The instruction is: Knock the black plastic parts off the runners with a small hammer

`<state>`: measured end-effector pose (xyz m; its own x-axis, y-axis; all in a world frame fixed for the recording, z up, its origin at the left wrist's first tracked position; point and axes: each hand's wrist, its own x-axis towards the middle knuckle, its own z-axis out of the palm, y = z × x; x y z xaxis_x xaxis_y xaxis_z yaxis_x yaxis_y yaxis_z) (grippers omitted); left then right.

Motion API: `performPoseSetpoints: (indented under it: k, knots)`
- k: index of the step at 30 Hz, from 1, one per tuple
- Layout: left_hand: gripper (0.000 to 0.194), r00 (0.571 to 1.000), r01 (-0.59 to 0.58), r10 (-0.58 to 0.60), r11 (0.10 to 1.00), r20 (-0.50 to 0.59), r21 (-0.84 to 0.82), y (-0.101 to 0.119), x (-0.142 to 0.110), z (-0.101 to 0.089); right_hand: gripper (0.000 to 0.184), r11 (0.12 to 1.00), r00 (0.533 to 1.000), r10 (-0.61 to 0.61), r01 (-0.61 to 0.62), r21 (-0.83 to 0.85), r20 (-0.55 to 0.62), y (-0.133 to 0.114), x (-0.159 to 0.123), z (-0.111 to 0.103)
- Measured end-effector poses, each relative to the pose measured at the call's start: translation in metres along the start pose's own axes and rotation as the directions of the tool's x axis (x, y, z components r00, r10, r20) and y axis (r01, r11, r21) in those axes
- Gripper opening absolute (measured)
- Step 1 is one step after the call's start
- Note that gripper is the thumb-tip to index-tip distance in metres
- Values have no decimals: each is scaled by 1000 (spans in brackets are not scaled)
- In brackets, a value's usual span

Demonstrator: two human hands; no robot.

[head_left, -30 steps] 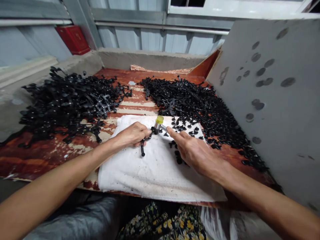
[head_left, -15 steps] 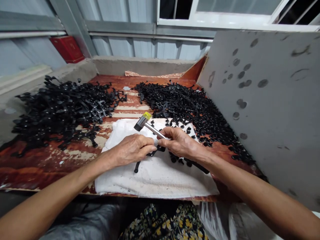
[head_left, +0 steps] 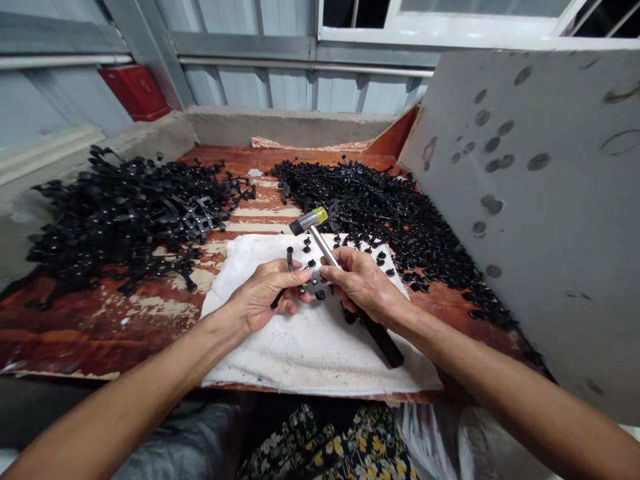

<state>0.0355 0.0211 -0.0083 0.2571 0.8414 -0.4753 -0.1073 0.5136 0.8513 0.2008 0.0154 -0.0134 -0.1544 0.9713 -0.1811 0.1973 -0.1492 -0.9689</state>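
**Checker:** State of the hands?

**Inspector:** The right hand (head_left: 363, 283) is closed, gripping a small mallet (head_left: 320, 243) around its steel shaft. The left hand (head_left: 263, 293) is curled, its fingers (head_left: 295, 279) holding a black moulded plastic piece (head_left: 315, 283). That piece sits just past the left fingertips, between the two hands, above a folded white cloth (head_left: 320, 347).

**Checker:** How do the items lie?

**Inspector:** The mallet's long axis runs diagonally. Its black grip (head_left: 385, 343) projects past the heel of the right hand, toward the person, and the shaft rises beyond the hand to a yellow-capped head (head_left: 307, 221). One thin arm of the plastic piece (head_left: 290, 259) points away from the person, beyond the left fingers.

**Checker:** Risks?

**Inspector:** In my judgement, the left fingers are the main exposure: they sit so near the piece that an off-target blow could catch them. The soft cloth could also let the piece shift under impact. Loose black studs (head_left: 306, 248) beyond the left hand could be knocked aside.
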Motion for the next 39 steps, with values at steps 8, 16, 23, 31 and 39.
performPoseSetpoints:
  k: [8,16,23,31,39]
  knots:
    - [23,980,-11,54,976,-192,216,20,31,-7,11,1000,993,-18,16,-16,-117,3,-18,-26]
    - [34,972,29,24,974,-233,223,22,45,-3,21,999,984,-17,22,26,-178,13,-32,-40]
    - [38,968,31,25,975,-248,221,23,47,-3,24,999,982,-12,18,30,-188,15,-34,-42]
    - [38,968,22,41,969,-249,247,21,51,-4,24,1000,983,-5,9,24,-184,18,-34,-42]
    - [36,970,18,48,963,-239,267,20,54,-4,22,1000,986,-16,16,-3,-165,22,-35,-42]
